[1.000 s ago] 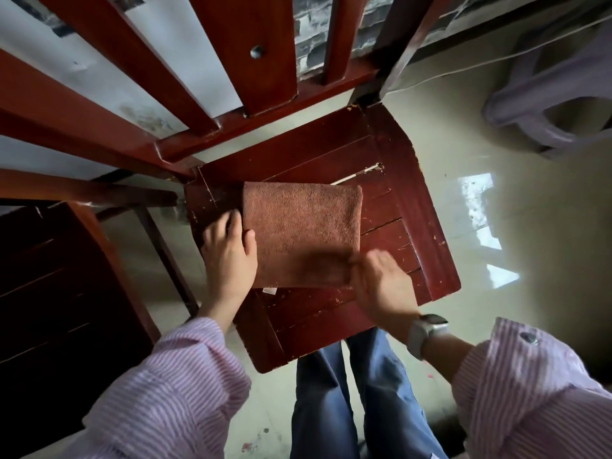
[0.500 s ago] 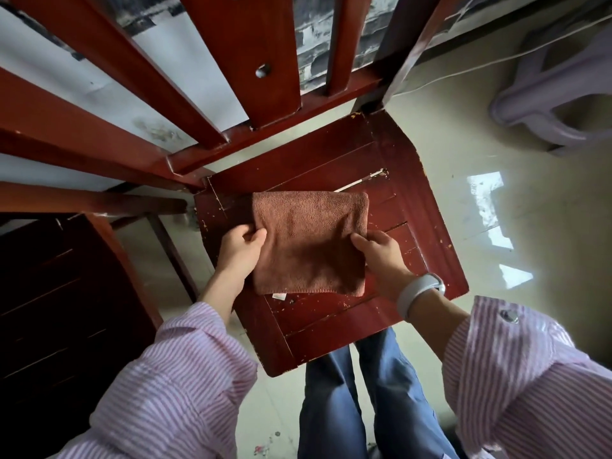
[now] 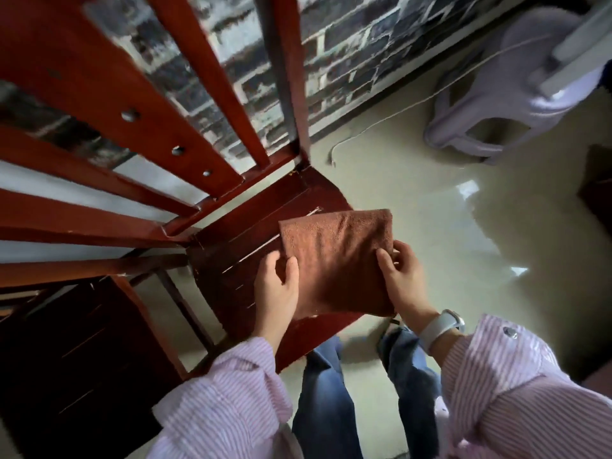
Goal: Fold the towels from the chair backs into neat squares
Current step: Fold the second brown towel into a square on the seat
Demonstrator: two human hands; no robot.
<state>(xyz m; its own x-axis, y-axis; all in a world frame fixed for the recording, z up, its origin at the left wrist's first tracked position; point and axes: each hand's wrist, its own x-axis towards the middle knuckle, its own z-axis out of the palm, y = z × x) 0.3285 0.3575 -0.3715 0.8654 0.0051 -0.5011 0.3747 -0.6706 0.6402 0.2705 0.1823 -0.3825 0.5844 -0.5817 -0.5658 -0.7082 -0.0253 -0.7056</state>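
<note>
Brown terry cloth, already folded into a thick near-square towel (image 3: 334,260), is the thing in hand. It is held over the right front part of the red-brown slatted wooden chair seat (image 3: 225,253), with its right edge past the seat's right edge and above the floor. I cannot tell if its underside touches the wood.

The left hand (image 3: 276,286) grips the towel's left edge, thumb on top and fingers curled under. The right hand (image 3: 402,276) pinches the right edge in the same way, and a white watch (image 3: 442,326) sits on that wrist.

I judge that the folding of this towel is finished and the step is to carry it to where it should be put. The next move calls for keeping both grips level so the layers do not slide open.

The pale glossy tiled floor (image 3: 430,200) lies to the right, with a lilac plastic stool (image 3: 480,104) near the wall. Other towels are not visible. The fingers under the cloth are hidden, the chair back is cut off at the top, and the dark furniture at the left is hard to make out.
</note>
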